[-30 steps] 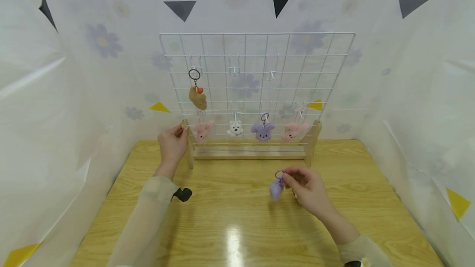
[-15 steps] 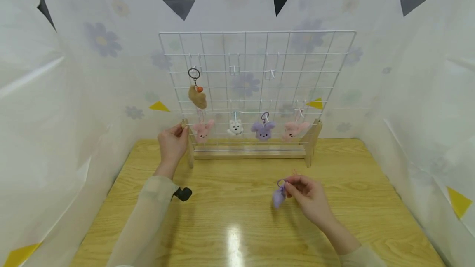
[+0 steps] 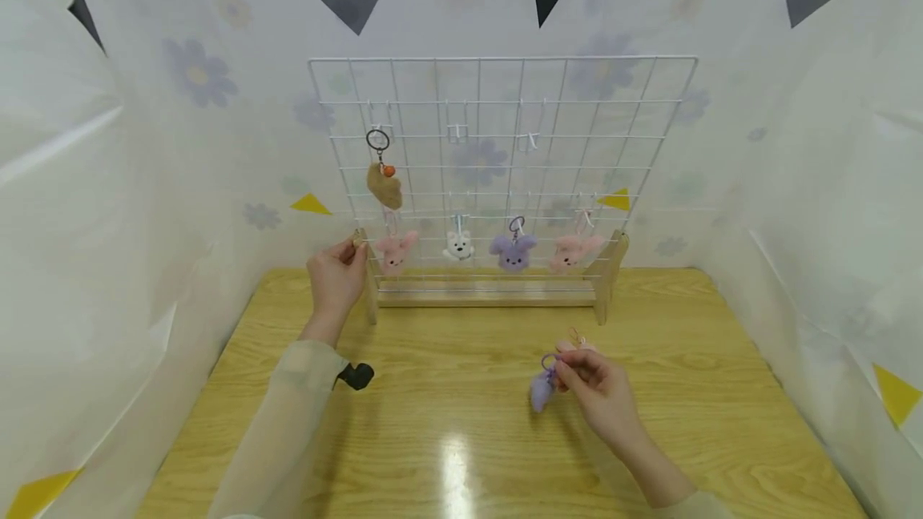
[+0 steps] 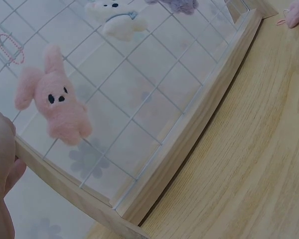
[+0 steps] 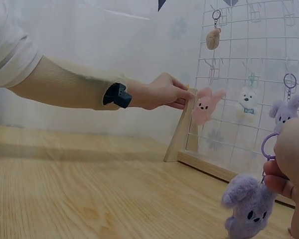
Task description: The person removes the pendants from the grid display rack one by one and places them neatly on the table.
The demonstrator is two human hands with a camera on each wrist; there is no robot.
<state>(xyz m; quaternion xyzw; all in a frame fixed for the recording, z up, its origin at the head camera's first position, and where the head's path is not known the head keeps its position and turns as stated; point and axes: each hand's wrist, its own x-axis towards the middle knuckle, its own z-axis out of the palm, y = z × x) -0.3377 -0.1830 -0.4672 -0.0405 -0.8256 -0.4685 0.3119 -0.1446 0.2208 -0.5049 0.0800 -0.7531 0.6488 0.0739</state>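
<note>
My right hand (image 3: 598, 391) pinches a purple bunny plush keychain (image 5: 249, 206) near its purple ring, and the plush hangs low over the table. Just beyond those fingers lies a pink plush keychain (image 3: 574, 345), partly hidden by the hand in the head view. My left hand (image 3: 337, 283) grips the top of the wooden stand's left leg (image 3: 371, 287). That stand holds up a white wire grid rack (image 3: 497, 152). On its lower row hang a pink bunny plush (image 4: 62, 107), a white bear plush (image 3: 458, 245), another purple bunny (image 3: 513, 252) and a second pink bunny (image 3: 574, 251).
A brown plush keychain (image 3: 384, 185) with a dark ring hangs at the upper left of the rack. Two white hooks, a middle one (image 3: 457, 133) and a right one (image 3: 530, 141), bear nothing. The wooden table (image 3: 404, 423) reaches up to pale plastic curtains (image 3: 815, 183).
My right hand has moved down, nearer to me, with the purple bunny keychain. The pink plush keychain beyond its fingers has come into view. My left hand keeps its grip on the stand.
</note>
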